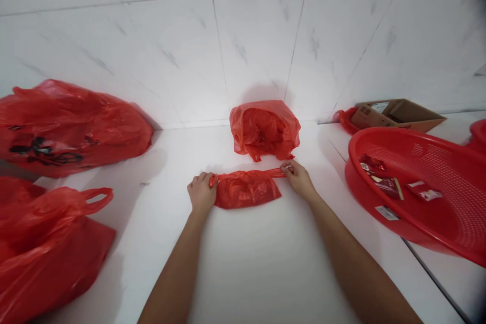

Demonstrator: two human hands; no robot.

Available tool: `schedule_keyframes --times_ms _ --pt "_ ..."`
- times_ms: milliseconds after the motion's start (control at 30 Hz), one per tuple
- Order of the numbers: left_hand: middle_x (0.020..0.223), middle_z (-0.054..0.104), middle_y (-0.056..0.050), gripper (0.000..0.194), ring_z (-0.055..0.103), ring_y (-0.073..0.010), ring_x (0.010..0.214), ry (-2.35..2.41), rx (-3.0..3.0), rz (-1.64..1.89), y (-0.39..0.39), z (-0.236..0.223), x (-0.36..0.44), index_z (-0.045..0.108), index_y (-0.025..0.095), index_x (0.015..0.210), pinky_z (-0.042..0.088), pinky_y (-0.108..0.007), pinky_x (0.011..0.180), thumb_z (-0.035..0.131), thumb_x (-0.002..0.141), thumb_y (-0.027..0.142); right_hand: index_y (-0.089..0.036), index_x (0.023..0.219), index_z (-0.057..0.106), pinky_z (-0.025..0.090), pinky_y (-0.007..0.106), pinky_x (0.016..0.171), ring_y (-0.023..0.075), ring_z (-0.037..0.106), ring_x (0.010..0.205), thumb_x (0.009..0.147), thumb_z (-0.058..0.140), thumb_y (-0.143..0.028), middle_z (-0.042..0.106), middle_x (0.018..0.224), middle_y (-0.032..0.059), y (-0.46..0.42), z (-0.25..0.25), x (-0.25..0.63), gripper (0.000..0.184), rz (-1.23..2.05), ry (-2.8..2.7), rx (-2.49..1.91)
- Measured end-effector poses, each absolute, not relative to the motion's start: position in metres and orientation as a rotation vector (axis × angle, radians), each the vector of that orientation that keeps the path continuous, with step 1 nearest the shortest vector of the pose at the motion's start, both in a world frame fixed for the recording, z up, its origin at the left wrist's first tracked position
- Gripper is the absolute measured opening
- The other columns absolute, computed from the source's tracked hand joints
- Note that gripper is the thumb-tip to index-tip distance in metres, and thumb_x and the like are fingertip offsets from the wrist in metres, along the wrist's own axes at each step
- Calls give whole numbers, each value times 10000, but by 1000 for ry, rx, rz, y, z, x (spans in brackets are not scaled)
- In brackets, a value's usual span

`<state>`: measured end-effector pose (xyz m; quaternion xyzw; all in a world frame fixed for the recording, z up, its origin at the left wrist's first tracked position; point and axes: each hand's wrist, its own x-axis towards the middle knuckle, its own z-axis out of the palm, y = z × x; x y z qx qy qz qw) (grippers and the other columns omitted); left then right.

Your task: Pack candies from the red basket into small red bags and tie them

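A small red plastic bag [246,188] lies flat on the white tiled floor in the middle of the view. My left hand [201,193] is closed round its left end. My right hand [298,178] pinches the stretched handle at its right end. The bag is pulled taut between the two hands. Just behind it, against the wall, stands an open, crumpled red plastic bag [265,130].
A full red bag with black print [72,126] lies at the left, another red bag with a loop handle [45,243] below it. A red basket [429,197] with small sachets sits at the right, a cardboard box [398,114] behind it.
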<state>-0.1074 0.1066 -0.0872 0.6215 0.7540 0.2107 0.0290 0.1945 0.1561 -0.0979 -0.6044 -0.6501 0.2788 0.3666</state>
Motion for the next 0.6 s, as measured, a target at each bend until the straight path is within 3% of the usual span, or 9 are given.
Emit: schedule_keyframes --times_ms 133,233,333,400,533,600 --pt "1006 673 -67 272 594 -266 948 2338 1863 740 105 -79 -106 653 235 934 411 -404 819 418 936 372 -209 838 553 418 268 616 161 572 655 825 463 -380 625 712 9 161 -100 203 194 770 -1653 -1524" --pt "1126 632 -106 267 590 -273 1002 2370 1874 875 99 -62 -94 625 217 1076 407 -431 872 410 924 261 -223 827 588 396 262 600 158 561 634 807 508 -379 633 702 -4 158 -99 201 176 772 -1660 -1517" --pt "1344 528 -82 377 468 -253 1240 2225 2076 918 95 -47 -67 572 252 1221 265 -452 1067 378 911 161 -240 818 632 381 263 617 158 562 658 803 542 -391 654 733 -13 154 -98 196 176 750 -1656 -1523" --pt "1386 515 -47 368 422 -243 1298 1995 2247 765 96 -42 -49 576 282 1235 184 -451 1124 417 912 205 -243 820 651 384 263 630 161 567 680 820 534 -436 662 754 -11 153 -98 193 226 734 -1638 -1520" --pt "1171 668 -104 343 562 -330 1124 1819 2257 479 104 -41 -36 641 234 1166 266 -551 1053 549 852 335 -216 870 643 406 256 630 154 557 680 875 432 -511 652 778 9 152 -100 190 363 692 -1568 -1497" --pt "1028 712 -95 281 624 -320 992 1803 2204 403 106 -37 -48 690 231 1056 374 -509 966 575 819 328 -208 880 633 407 254 623 150 545 668 886 406 -511 642 776 13 152 -101 189 379 673 -1545 -1495"
